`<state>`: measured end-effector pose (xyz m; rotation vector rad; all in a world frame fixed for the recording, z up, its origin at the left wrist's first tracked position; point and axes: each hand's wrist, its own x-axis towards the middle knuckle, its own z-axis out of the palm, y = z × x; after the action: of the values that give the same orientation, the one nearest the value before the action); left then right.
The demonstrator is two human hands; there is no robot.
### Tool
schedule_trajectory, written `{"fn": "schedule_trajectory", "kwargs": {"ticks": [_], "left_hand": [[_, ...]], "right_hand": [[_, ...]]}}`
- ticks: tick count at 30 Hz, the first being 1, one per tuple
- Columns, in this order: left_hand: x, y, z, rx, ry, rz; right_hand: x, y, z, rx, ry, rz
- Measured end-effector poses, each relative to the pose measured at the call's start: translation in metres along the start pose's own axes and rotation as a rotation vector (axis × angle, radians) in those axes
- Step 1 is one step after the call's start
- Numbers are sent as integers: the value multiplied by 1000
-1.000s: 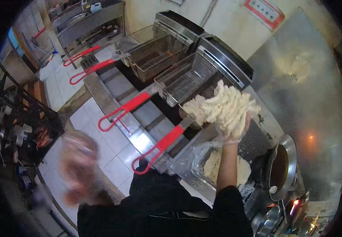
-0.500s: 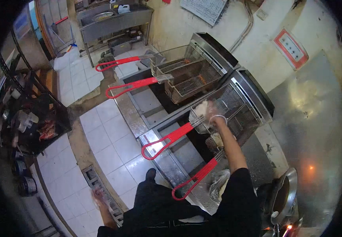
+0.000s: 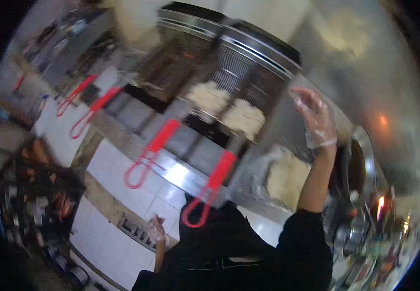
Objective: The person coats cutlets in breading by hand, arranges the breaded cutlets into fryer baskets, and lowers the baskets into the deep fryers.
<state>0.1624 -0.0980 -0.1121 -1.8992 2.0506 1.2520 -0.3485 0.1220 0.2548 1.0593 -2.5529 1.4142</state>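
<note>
My right hand (image 3: 315, 116), in a clear plastic glove, is raised beside the fryer with its fingers loosely bent and apart; nothing shows in it. Low on the left, over the floor, my gloved left hand (image 3: 157, 230) hangs with its fingers partly spread, slightly blurred. Pale, lumpy food pieces (image 3: 208, 100) fill the front of one wire fryer basket, and similar pale pieces (image 3: 243, 119) lie in the basket beside it. Their red handles, the left handle (image 3: 152, 153) and the right handle (image 3: 211, 189), point toward me. Below my right hand is a pale yellow mass (image 3: 287, 177) in clear plastic.
Farther left, a second fryer (image 3: 171, 68) has two more red-handled baskets. A wok (image 3: 360, 162) stands at the right, near a flame (image 3: 380, 206). A cluttered rack (image 3: 40, 194) is on the left, and a floor drain (image 3: 134, 230) lies below.
My right hand has left the basket and moved right, away from the food. The view has turned and shifted, and more of the pale food and the plastic-wrapped mass shows.
</note>
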Motion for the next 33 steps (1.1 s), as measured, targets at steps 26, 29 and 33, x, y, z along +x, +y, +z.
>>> {"fn": "schedule_trajectory", "kwargs": {"ticks": [26, 29, 33], "left_hand": [[-162, 320, 358, 266, -382, 980], [-202, 332, 352, 382, -459, 878], [-222, 330, 360, 359, -541, 867]], "right_hand": [[-309, 296, -132, -629, -128, 1147], [-302, 295, -149, -517, -279, 1187], [-319, 294, -124, -738, -86, 970]]}}
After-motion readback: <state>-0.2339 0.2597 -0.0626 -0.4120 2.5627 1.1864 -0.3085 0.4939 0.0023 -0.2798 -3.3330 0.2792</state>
